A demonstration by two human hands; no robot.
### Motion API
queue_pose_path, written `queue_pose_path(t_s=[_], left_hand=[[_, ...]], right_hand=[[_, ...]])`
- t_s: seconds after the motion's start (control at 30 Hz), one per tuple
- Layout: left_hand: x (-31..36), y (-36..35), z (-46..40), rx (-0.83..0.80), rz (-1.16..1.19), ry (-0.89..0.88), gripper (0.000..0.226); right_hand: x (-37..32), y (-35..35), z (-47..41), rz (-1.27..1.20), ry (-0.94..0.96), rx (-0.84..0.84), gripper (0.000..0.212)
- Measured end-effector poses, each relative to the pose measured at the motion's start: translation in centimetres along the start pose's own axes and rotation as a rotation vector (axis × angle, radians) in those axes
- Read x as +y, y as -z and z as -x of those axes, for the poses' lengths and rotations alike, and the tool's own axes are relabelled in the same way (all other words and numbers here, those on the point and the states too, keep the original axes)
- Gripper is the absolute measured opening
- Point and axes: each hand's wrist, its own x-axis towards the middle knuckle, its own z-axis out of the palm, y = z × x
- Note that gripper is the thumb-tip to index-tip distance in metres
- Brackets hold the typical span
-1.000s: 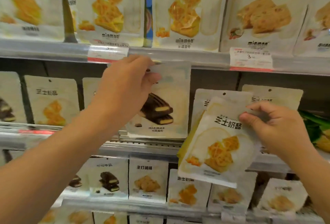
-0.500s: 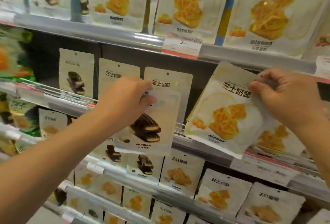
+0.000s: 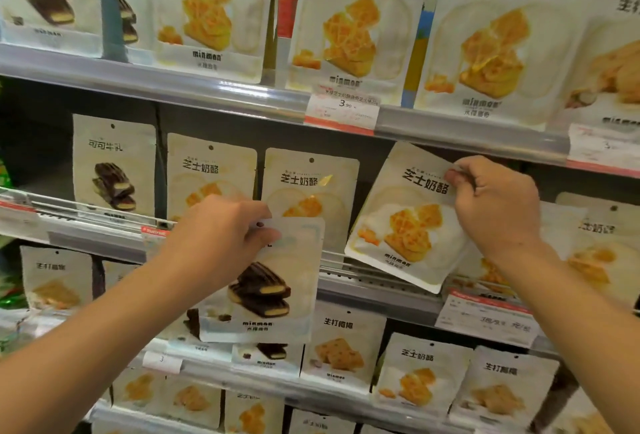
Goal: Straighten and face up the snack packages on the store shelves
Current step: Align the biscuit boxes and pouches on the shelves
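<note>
Left grip pinching choc snack pkg by top edge, right grip pinching tilted cheese snack pkg top corner, both in front of mid shelf.

Retail shop aisle, tiered shelves of snack packages, price tags on rails

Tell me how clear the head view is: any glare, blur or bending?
Head view: soft overall; small print on the price tag is mostly unreadable; shelf rails bow from the wide lens; faint sheen on the chocolate pack in the left hand; cheese pack in the right hand reads fine.
</note>
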Motion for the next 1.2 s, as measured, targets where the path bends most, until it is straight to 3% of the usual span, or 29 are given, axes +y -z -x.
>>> queue_pose_path(t_s=[0.33,0.57,0.9,1.0,1.2], left_hand=[[-0.3,-0.4,0.3,-0.02,0.021,-0.021,0.024],[-1.0,-0.6,0.8,-0.001,0.041,0.055,0.023],[-1.4,-0.8,1.3,0.029,0.022,0.043,0.022],[-1.3,-0.8,1.3,0.021,0.035,0.041,0.021],[-1.0,-1.0,1.2,0.02,0.019,0.037,0.02]], right_hand=[[0.0,-1.8,-1.4,0.032,-0.013,-0.141,0.015],[0.9,-3.4,-3.5,-0.001,-0.157,-0.218,0.023],[0.9,-4.2,-4.1,0.078,-0.13,-0.207,0.024],[0.9,-4.6,-4.1,0.098,-0.168,-0.306,0.027],[0.2,-5.1,-4.4,0.309,-0.244,-0.673,0.029]])
